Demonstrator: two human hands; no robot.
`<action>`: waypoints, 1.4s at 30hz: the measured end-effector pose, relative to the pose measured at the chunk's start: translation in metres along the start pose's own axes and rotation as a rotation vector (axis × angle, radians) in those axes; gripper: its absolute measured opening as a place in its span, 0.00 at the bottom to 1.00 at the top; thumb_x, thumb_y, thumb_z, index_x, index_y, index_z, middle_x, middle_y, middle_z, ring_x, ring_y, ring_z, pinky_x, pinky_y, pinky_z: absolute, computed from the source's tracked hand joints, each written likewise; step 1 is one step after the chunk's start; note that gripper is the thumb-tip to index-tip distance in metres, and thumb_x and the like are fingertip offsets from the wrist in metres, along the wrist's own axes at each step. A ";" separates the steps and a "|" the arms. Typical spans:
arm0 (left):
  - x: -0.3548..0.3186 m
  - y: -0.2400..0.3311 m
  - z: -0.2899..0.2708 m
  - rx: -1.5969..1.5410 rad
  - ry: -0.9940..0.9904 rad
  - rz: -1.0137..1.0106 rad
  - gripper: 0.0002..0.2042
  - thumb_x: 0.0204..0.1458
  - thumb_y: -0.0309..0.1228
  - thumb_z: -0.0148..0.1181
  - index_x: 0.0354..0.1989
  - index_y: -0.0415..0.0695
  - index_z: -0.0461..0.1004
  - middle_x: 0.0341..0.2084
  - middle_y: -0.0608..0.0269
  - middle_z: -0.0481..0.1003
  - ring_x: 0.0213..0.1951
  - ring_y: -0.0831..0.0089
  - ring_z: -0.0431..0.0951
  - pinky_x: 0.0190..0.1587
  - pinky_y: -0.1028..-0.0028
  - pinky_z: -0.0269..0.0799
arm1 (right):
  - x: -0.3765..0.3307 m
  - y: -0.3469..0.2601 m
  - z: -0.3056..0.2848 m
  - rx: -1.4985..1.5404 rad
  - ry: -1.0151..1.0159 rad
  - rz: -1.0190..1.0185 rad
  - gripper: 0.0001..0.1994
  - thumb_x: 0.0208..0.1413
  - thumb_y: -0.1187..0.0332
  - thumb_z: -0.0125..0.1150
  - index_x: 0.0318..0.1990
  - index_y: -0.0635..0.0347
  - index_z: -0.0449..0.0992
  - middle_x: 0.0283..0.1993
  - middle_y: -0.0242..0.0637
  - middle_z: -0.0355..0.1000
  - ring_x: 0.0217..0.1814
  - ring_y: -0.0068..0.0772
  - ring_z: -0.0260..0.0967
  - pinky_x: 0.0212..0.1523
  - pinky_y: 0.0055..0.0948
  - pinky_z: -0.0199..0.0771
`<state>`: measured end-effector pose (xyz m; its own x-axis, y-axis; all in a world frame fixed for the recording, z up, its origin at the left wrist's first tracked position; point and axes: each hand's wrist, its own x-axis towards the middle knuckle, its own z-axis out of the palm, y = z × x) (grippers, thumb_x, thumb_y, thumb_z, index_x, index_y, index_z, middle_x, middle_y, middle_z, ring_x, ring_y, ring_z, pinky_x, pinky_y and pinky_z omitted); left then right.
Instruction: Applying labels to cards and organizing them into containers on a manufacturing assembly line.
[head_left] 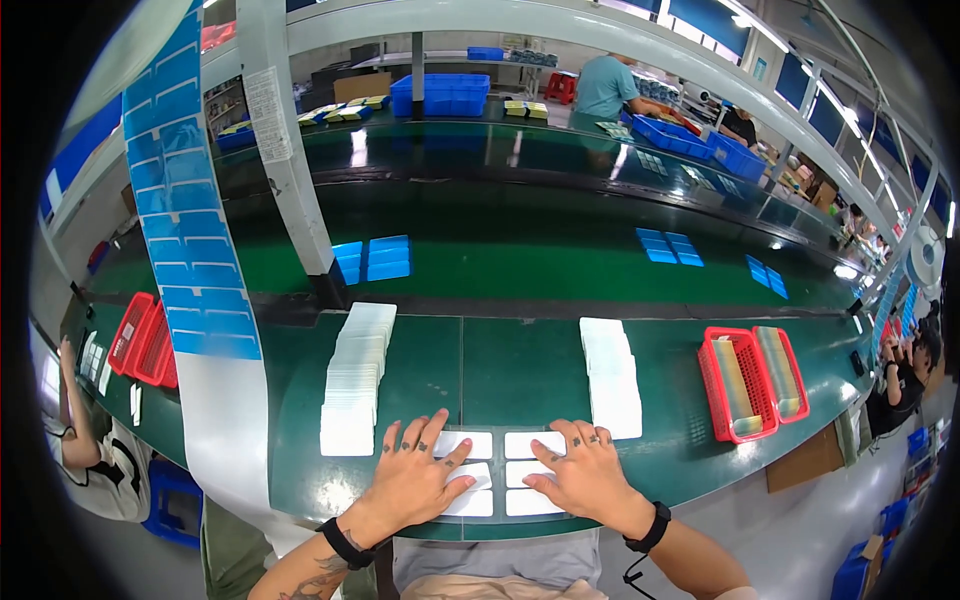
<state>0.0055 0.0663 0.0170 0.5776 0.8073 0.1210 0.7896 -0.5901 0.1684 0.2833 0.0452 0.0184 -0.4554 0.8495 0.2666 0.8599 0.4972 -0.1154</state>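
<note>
In front of me, white cards lie in two columns on a grey-edged sheet or plate on the green tabletop. My left hand (408,484) lies palm down over the left column (474,504), fingers spread, thumb and index finger touching the cards. My right hand (592,478) mirrors it on the right column (530,503), its thumb and index finger resting on cards, the other fingers apart. Beyond the left hand stretches a fanned stack of white cards (352,390). A second fanned stack (610,375) lies just beyond my right hand's fingers.
Red baskets (733,400) with upright cards stand at right; other red baskets (150,345) are at left. A blue-and-white film strip (190,215) hangs down at left beside a metal post (285,140). Blue card sheets (388,258) lie on the green conveyor (510,240). Co-workers (606,88) are around.
</note>
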 end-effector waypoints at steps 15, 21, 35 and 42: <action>-0.048 0.025 0.021 -0.056 0.097 0.060 0.34 0.59 0.57 0.55 0.64 0.41 0.69 0.62 0.52 0.72 0.62 0.54 0.72 0.63 0.49 0.60 | -0.041 -0.044 0.008 0.053 -0.043 -0.015 0.32 0.54 0.44 0.65 0.56 0.62 0.75 0.63 0.46 0.70 0.66 0.46 0.66 0.64 0.51 0.59; -0.049 0.019 0.032 -0.122 0.067 0.066 0.29 0.65 0.51 0.48 0.65 0.41 0.68 0.67 0.54 0.67 0.67 0.59 0.67 0.70 0.48 0.53 | -0.046 -0.053 0.009 0.096 -0.054 0.020 0.31 0.55 0.54 0.64 0.62 0.65 0.73 0.66 0.49 0.68 0.71 0.51 0.60 0.73 0.60 0.45; -0.126 -0.226 -0.095 0.111 1.242 -0.686 0.20 0.47 0.30 0.69 0.50 0.39 0.77 0.46 0.47 0.77 0.55 0.48 0.74 0.60 0.53 0.65 | -0.053 -0.068 -0.012 0.156 -0.091 0.156 0.27 0.55 0.55 0.65 0.59 0.59 0.75 0.62 0.50 0.73 0.67 0.51 0.67 0.73 0.55 0.51; -0.238 -0.339 -0.046 -0.692 0.879 -0.782 0.16 0.49 0.30 0.70 0.46 0.38 0.81 0.37 0.57 0.82 0.40 0.69 0.80 0.47 0.67 0.74 | -0.036 -0.054 -0.016 0.292 -0.049 0.223 0.20 0.54 0.61 0.67 0.52 0.61 0.79 0.52 0.49 0.77 0.57 0.53 0.72 0.67 0.50 0.59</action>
<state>-0.4091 0.0743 -0.0243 -0.4945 0.8150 0.3019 0.4317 -0.0712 0.8992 0.2565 -0.0152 0.0305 -0.2809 0.9464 0.1593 0.8404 0.3227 -0.4354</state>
